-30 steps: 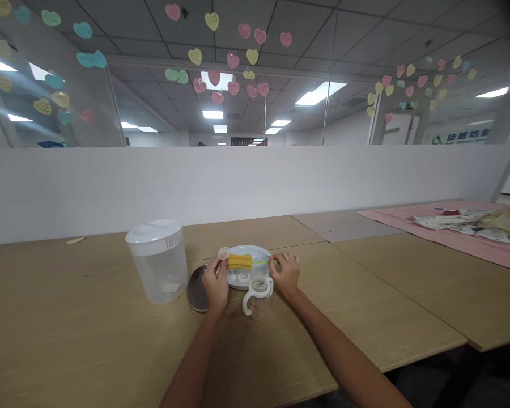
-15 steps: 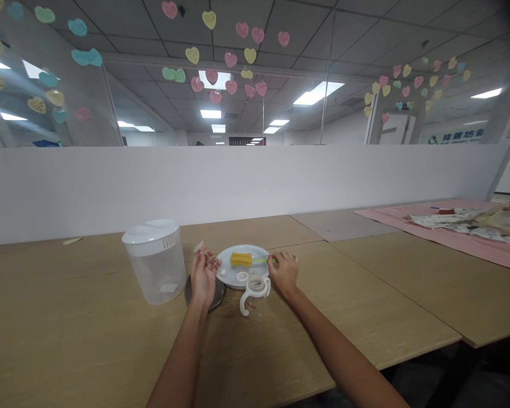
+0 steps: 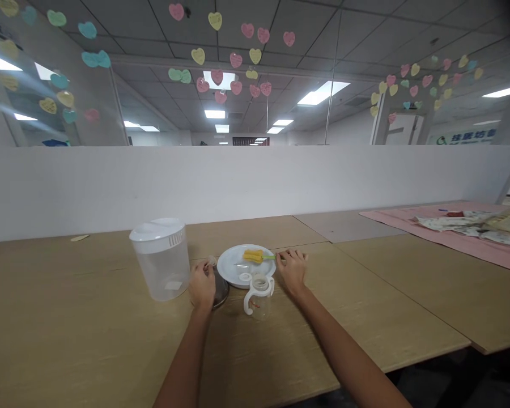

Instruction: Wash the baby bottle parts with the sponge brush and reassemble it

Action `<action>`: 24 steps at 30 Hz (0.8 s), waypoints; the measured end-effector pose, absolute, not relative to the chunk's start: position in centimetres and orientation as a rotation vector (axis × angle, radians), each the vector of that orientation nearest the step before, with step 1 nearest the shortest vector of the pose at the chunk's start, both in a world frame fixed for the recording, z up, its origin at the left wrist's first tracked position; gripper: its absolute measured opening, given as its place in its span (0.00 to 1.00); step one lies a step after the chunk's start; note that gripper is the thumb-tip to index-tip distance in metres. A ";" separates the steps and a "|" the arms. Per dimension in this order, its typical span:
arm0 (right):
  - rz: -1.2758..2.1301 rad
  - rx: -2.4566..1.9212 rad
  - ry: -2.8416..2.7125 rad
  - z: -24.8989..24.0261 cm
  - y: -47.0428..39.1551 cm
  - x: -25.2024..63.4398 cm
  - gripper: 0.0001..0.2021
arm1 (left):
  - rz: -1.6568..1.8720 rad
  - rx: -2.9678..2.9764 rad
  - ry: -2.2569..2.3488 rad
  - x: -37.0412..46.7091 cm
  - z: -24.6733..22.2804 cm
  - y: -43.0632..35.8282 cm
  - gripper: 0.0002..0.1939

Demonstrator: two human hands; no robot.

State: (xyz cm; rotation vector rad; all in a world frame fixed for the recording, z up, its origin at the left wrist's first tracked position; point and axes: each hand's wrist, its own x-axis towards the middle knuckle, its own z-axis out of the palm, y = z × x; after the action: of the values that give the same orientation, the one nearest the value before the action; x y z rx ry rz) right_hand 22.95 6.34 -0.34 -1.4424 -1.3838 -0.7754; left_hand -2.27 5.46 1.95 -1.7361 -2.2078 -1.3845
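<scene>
On a wood-toned table (image 3: pixel 89 340), a translucent bucket (image 3: pixel 164 272) stands left of a white plate (image 3: pixel 227 266), with a clear bottle (image 3: pixel 260 305) just before the plate, probably light and best lifted by its curved white handles. Well apart from the other, the right hand (image 3: pixel 293 269) grips the green stem of a yellow sponge brush (image 3: pixel 253 256), its head over the plate, contact unclear; the sponge looks soft, the slim stem the firmer hold. The left hand (image 3: pixel 203 286) pinches a small translucent piece (image 3: pixel 213 261), likely light and best held by its edge.
</scene>
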 end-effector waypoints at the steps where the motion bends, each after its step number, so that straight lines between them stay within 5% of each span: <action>1: -0.778 -1.415 -1.407 -0.3 6.3 22.8 0.11 | -1.293 -1.771 -2.214 -2.3 1.8 5.6 0.16; 6: -0.739 -1.314 -1.505 -0.5 6.2 21.9 0.11 | -1.002 -1.858 -2.160 -2.5 1.1 6.0 0.15; 16: -0.607 -1.284 -1.465 -0.7 6.2 21.7 0.09 | -1.128 -2.062 -1.478 0.8 3.0 3.5 0.15; 24: -0.489 -1.298 -1.433 -0.9 6.3 21.3 0.08 | -1.068 -2.256 -1.576 1.9 1.8 3.9 0.12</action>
State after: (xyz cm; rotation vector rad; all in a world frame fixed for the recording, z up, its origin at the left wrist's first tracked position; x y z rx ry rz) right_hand 21.33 6.33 -0.93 -1.2981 -1.4334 -0.4886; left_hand 1.92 3.87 1.77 -2.2564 -1.5761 -1.0679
